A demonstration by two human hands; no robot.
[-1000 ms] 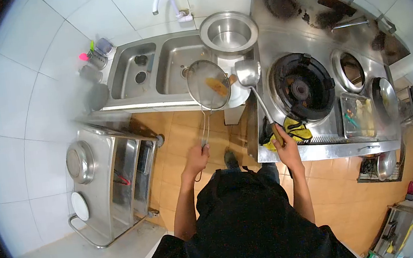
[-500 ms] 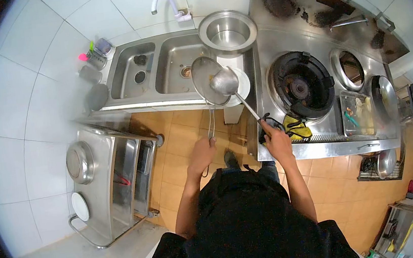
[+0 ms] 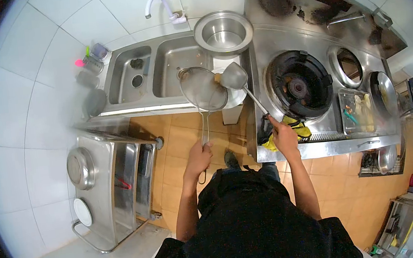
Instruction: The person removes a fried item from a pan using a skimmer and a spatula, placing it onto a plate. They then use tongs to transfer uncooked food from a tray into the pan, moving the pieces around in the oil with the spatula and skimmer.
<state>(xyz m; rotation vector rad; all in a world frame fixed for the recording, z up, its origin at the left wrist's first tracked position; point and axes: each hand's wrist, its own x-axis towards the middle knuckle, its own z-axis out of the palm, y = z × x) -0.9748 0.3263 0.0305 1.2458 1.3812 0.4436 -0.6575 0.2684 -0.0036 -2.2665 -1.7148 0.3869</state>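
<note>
My left hand (image 3: 198, 159) is closed round the long wire handle of a round mesh strainer (image 3: 201, 90), held out over the front edge of the sink. In my right hand (image 3: 285, 138) is the handle of a metal ladle (image 3: 235, 77), its bowl tilted beside the strainer's right rim. A small brownish bit (image 3: 218, 77) shows between ladle and mesh. Beneath the two tools lies a white plate (image 3: 236, 98), partly hidden. Near my right hand, a yellow and black cloth (image 3: 298, 129) rests on the stove front.
A wide metal pot (image 3: 224, 34) stands behind the tools, right of the double sink (image 3: 158, 95). The black wok burner (image 3: 299, 85) is to the right, with a clear food tray (image 3: 356, 112) beyond it. A metal cart (image 3: 102, 192) stands at left.
The ladle has shifted right, from over the strainer to beside its rim, its bowl now turned differently. The strainer has moved a little left and down.
</note>
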